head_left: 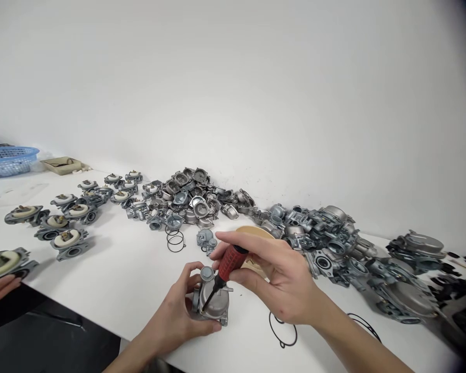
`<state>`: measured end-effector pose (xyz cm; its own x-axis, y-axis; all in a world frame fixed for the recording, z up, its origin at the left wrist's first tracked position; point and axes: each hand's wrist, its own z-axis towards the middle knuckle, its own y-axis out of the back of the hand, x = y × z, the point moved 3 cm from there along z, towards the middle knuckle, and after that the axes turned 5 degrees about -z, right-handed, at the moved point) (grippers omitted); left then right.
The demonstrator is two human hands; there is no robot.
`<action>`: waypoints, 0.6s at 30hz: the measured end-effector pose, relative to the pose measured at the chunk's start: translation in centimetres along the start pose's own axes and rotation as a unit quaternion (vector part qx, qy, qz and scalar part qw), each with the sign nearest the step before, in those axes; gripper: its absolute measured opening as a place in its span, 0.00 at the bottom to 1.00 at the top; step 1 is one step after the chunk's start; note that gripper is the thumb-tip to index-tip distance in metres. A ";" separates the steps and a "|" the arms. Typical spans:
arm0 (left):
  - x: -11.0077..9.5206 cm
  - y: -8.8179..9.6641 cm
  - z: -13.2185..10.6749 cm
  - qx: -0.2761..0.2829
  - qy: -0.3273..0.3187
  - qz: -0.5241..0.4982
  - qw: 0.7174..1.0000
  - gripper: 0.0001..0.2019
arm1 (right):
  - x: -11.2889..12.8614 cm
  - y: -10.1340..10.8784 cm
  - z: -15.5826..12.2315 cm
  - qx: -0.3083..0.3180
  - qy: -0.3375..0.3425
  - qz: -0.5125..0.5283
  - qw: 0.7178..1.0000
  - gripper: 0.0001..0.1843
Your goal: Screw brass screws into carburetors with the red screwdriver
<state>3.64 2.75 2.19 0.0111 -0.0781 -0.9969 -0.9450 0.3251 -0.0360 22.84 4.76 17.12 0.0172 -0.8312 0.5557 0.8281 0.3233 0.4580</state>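
A grey metal carburetor (216, 300) rests on the white table, its round bowl cover facing up. My left hand (180, 305) is closed around its left side, thumb along the near edge. In my right hand (273, 272) is a screwdriver (229, 263) with a red and black handle, tilted down to the left. Its tip meets a corner of the cover, at a small brass-coloured screw. A smaller metal part (206, 239) lies just beyond. Partly behind my right hand is a round yellowish dish (256, 231).
Loose metal bowls (194, 199) are heaped at the back, carburetor bodies (326, 233) to the right. Carburetors with white floats (67, 238) stand at left, beside another person's hand (1, 291). Black rubber rings (175, 241) lie about. A blue basket (11, 161) sits far left.
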 end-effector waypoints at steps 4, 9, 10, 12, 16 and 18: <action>0.0 0.0 0.0 -0.005 -0.006 -0.005 1.000 0.47 | 0.2 -0.3 0.4 0.011 0.007 0.011 1.000 0.29; 0.0 -0.1 0.1 -0.013 -0.016 -0.004 1.000 0.46 | 0.2 -0.1 2.1 -0.028 0.010 -0.075 0.997 0.24; 0.0 -0.1 0.1 -0.013 -0.016 -0.007 1.000 0.46 | 0.2 0.0 2.5 -0.006 0.004 -0.079 0.997 0.23; -0.1 -0.2 0.1 -0.008 -0.017 -0.017 1.000 0.46 | 0.2 0.1 3.2 0.055 -0.018 -0.058 0.997 0.24; -0.4 -0.1 -0.1 -0.019 -0.024 0.004 1.000 0.44 | 0.4 0.3 3.8 0.056 -0.030 -0.061 0.996 0.19; -0.5 -0.1 -0.1 -0.025 -0.019 0.020 0.999 0.43 | 0.6 0.0 3.7 0.041 -0.005 -0.073 0.997 0.20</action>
<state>3.66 2.66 2.71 -0.0147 -0.0292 -0.9995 -0.9599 0.2803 0.0059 20.77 5.88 20.00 -0.1051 -0.8676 0.4861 0.7734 0.2359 0.5883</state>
